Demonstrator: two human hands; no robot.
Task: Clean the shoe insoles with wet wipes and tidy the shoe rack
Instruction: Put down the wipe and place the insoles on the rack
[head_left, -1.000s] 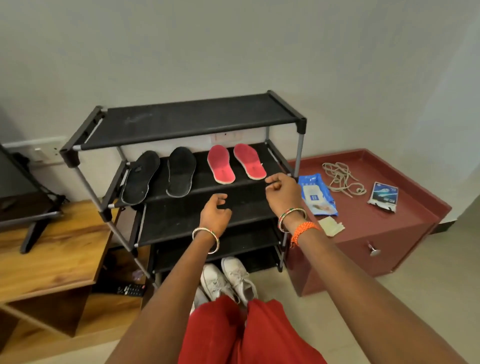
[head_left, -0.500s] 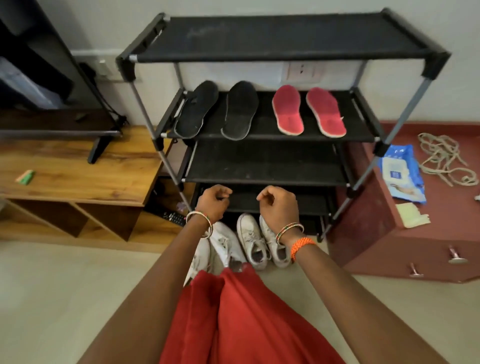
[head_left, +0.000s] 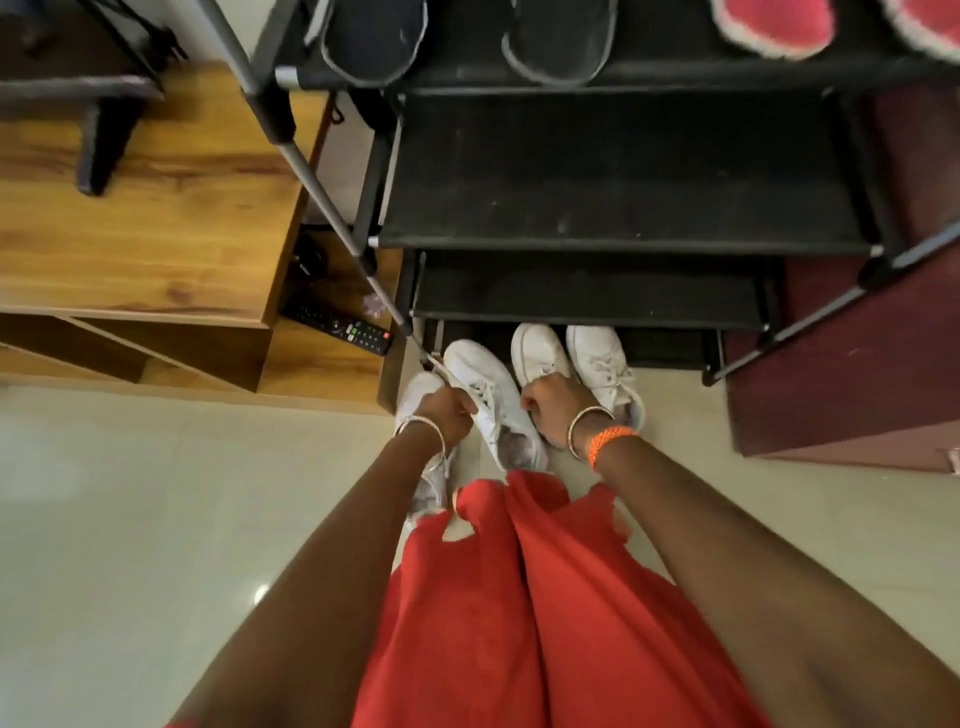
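1. Four white sneakers stand on the pale floor at the foot of the shoe rack (head_left: 623, 244): a left pair (head_left: 488, 400) and a right pair (head_left: 597, 364), toes pointing under the lowest shelf.
2. Left hand (head_left: 447, 410) is down over the left pair, fingers curled together at the tongue and laces of one shoe; whether it has an actual hold on the shoe cannot be told, as the knuckles hide the contact.
3. Right hand (head_left: 553, 410) sits over the inner shoe of the right pair, fingers curled inward in a loose fist at the shoe's opening (grip likewise not confirmable).
4. Black insoles (head_left: 462, 41), two of them, lie side by side on an upper shelf of the rack, only partly in frame.
5. Red insoles (head_left: 779, 26) lie on the same shelf to the right, cut by the top edge.
6. Two lower shelves carry nothing visible on their black fabric.
7. Wooden unit (head_left: 156, 208) stands just left of the rack; a remote control (head_left: 343, 327) rests on its lower ledge near the rack's leg.
8. Dark red cabinet (head_left: 857, 364) stands just right of the rack.
9. Bangles circle both wrists; an orange band (head_left: 608, 441) is on the right wrist. A red garment (head_left: 519, 597) fills the lower centre.
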